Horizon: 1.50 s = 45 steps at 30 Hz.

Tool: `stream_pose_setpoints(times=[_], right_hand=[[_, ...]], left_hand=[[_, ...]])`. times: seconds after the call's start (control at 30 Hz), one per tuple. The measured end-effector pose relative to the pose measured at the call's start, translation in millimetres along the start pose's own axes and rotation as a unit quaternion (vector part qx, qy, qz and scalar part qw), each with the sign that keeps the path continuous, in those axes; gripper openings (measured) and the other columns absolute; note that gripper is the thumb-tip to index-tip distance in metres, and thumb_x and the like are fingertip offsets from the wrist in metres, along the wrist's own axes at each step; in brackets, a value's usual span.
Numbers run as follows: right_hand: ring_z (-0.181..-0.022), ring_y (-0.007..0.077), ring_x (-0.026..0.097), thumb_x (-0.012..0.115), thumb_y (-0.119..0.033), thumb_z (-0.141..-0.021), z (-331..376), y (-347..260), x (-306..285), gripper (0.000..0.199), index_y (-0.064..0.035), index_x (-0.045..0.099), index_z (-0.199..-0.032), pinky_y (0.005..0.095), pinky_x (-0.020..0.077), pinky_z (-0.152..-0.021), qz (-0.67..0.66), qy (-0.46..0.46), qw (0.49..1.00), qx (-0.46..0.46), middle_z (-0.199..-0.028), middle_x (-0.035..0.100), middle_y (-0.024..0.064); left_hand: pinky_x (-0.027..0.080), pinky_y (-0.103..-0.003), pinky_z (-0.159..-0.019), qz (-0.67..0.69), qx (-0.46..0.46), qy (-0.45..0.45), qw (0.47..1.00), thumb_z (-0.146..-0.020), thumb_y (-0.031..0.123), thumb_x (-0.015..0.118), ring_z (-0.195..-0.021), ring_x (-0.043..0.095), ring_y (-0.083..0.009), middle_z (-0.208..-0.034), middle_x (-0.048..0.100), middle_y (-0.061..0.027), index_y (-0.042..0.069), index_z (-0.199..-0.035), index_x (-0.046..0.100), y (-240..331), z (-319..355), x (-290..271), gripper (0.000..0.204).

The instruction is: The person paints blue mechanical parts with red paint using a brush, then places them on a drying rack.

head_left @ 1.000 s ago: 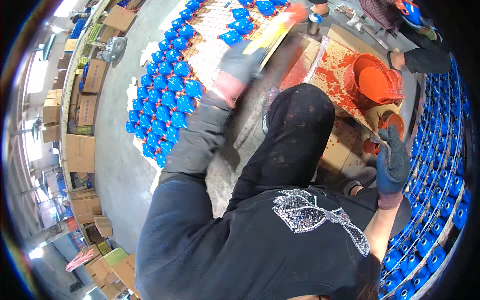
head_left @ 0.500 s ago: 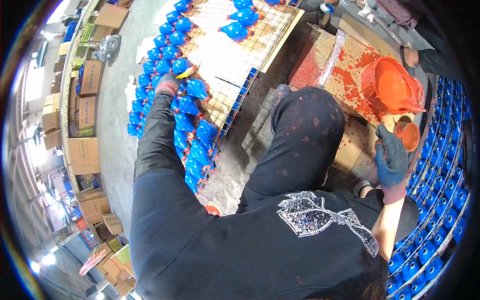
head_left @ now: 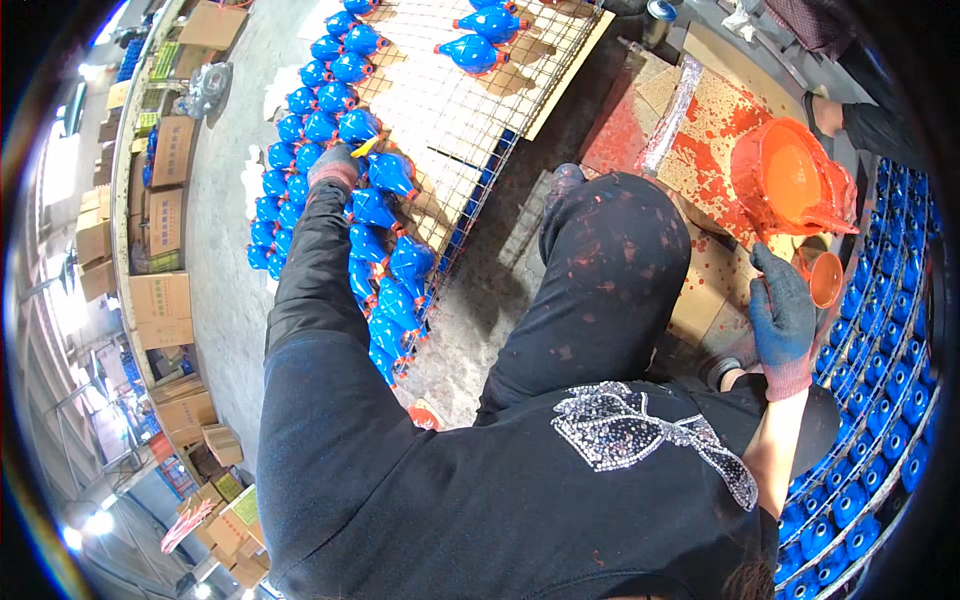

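Blue gloves cover both hands. The left hand (head_left: 335, 168) reaches far out ahead on a straight black-sleeved arm and rests among the blue figures (head_left: 385, 255) lined along the near edge of a wire rack (head_left: 470, 110). Its fingers curl around something small with a yellow tip, just beside one figure; how tightly they close cannot be told from this view. More blue figures lie in rows on the floor to the left of that hand, and a few sit farther away on the rack's far end.

The right hand (head_left: 782, 318) is drawn in close to the body, palm down, fingers bent loosely; whether it grips anything cannot be told. Just beyond its fingertips stands a small orange cup (head_left: 826, 278), and past that a larger orange bucket (head_left: 790, 185) of orange paint, tilted, on paint-spattered cardboard (head_left: 705, 130). To the right of this hand, rows of blue round pieces (head_left: 880, 400) curve away along the edge of the view.

Between the two hands rises the person's knee in black trousers (head_left: 610, 270) flecked with red paint. Stacked cardboard boxes (head_left: 165, 295) stand well to the left of the left hand.
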State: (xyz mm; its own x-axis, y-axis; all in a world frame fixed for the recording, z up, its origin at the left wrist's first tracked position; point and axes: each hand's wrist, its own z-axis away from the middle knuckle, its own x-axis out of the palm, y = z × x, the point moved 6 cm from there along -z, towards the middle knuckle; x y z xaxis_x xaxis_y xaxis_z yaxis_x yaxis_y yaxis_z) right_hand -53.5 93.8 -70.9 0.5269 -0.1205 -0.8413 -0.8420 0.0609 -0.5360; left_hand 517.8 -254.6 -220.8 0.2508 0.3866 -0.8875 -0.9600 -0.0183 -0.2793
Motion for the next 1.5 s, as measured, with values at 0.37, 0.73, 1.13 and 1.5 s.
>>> stream_pose_setpoints(times=[0.37,0.73,1.13,1.5], right_hand=[[-0.104,0.0271,0.064,0.060,0.001,-0.085,12,-5,-32,0.034,-0.0026,0.063,-0.119,0.0360,0.0492,-0.092,0.000,0.064,0.998,-0.014,-0.112,0.067,0.0132],[-0.076,0.0254,0.066,0.054,-0.002,-0.084,42,-68,-119,0.067,-0.0211,0.040,-0.146,0.0346,0.0530,-0.067,-0.033,0.214,0.964,-0.155,-0.094,0.062,0.0104],[-0.073,0.0269,0.066,0.065,-0.009,-0.077,214,-6,-269,0.025,-0.0201,0.066,-0.099,0.0364,0.0516,-0.062,0.328,0.357,0.865,0.131,-0.077,0.064,0.0066],[-0.097,0.0328,0.062,0.061,-0.020,-0.084,349,58,-310,0.018,-0.0209,0.065,-0.101,0.0422,0.0504,-0.083,0.556,0.204,0.736,0.328,-0.097,0.065,0.0132]], left_hand=[[0.044,-0.026,-0.053,0.589,0.149,-0.050,0.793,-0.093,0.018,0.059,-0.057,0.058,-0.0120,-0.071,0.063,-0.0031,0.003,-0.107,0.068,61,71,-78,0.022],[0.042,-0.026,-0.055,0.554,0.565,-0.201,0.578,-0.096,0.013,0.043,-0.058,0.056,-0.0139,-0.071,0.057,-0.0061,-0.001,-0.080,0.058,370,371,-228,0.027],[0.048,-0.026,-0.067,0.320,0.792,-0.374,0.361,-0.096,0.015,0.057,-0.076,0.058,-0.0106,-0.080,0.061,-0.0039,-0.002,-0.102,0.062,495,591,-229,0.019],[0.047,-0.027,-0.066,0.345,0.837,-0.172,0.387,-0.094,0.014,0.059,-0.075,0.055,-0.0091,-0.083,0.060,-0.0004,0.002,-0.102,0.064,595,517,-150,0.015]])
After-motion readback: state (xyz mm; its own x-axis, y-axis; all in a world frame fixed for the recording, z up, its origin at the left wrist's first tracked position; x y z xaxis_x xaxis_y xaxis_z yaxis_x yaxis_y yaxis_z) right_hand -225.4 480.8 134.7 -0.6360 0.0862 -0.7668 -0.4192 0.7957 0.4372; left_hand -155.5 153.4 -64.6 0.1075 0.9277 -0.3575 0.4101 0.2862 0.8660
